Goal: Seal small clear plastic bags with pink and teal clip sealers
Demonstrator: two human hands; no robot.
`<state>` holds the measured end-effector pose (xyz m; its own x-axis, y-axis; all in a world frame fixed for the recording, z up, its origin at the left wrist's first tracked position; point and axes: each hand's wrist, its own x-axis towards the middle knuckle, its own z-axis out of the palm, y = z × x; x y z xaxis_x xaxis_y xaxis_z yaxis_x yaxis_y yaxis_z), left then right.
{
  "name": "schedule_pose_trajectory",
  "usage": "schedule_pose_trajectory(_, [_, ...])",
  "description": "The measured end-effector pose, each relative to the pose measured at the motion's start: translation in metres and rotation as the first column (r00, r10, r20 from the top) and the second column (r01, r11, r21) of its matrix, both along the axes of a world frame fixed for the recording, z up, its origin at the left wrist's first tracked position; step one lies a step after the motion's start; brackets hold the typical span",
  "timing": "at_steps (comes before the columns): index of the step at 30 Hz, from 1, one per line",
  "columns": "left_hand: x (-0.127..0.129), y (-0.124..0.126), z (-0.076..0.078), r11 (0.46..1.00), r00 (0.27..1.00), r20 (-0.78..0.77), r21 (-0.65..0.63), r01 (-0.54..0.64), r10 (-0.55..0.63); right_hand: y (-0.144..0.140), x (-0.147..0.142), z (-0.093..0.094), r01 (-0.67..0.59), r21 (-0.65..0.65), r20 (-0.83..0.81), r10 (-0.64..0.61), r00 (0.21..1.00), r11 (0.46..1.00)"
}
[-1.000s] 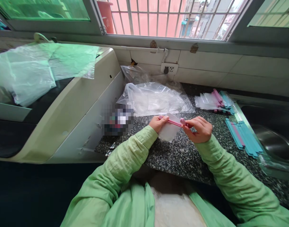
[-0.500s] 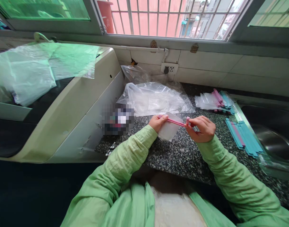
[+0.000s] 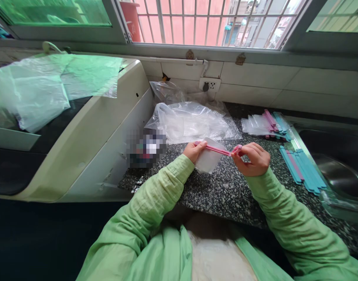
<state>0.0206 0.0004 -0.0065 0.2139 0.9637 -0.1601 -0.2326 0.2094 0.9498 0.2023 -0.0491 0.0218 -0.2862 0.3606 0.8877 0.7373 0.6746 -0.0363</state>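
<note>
Above the speckled granite counter point(image 3: 225, 191), both hands hold one small clear plastic bag point(image 3: 207, 160) with a pink sealing clip point(image 3: 218, 150) along its top edge. My left hand point(image 3: 196, 150) pinches the clip's left end and the bag's corner. My right hand point(image 3: 252, 159) grips the clip's right end between thumb and fingers. The bag hangs below the clip, just over the counter.
A heap of clear plastic bags point(image 3: 190, 123) lies behind the hands. Loose blue and pink clips point(image 3: 303, 169) lie to the right, beside a steel sink point(image 3: 339, 179). Clipped small bags point(image 3: 265, 125) are stacked farther back. A large white appliance point(image 3: 88, 128) stands on the left.
My right hand has slid rightward along the pink clip to its far end. The left hand and the bag have stayed almost still.
</note>
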Motion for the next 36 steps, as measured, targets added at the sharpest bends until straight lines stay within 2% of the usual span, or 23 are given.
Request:
schedule_pose_trajectory(6, [0.000, -0.001, 0.002, 1.000, 1.000, 0.028, -0.023, -0.008, 0.009, 0.000, 0.002, -0.002, 0.031, -0.038, -0.011, -0.032, 0.999, 0.999])
schedule_pose_trajectory(25, [-0.004, 0.000, 0.009, 0.998, 0.993, 0.112, -0.048, -0.039, 0.044, -0.001, 0.004, 0.003, -0.005, 0.005, -0.054, 0.005, 0.999, 1.000])
schedule_pose_trajectory(36, [-0.007, 0.003, 0.010, 0.997, 0.989, 0.126, -0.011, -0.081, 0.081, 0.001, 0.008, -0.004, -0.032, -0.035, -0.178, 0.025, 0.984, 0.999])
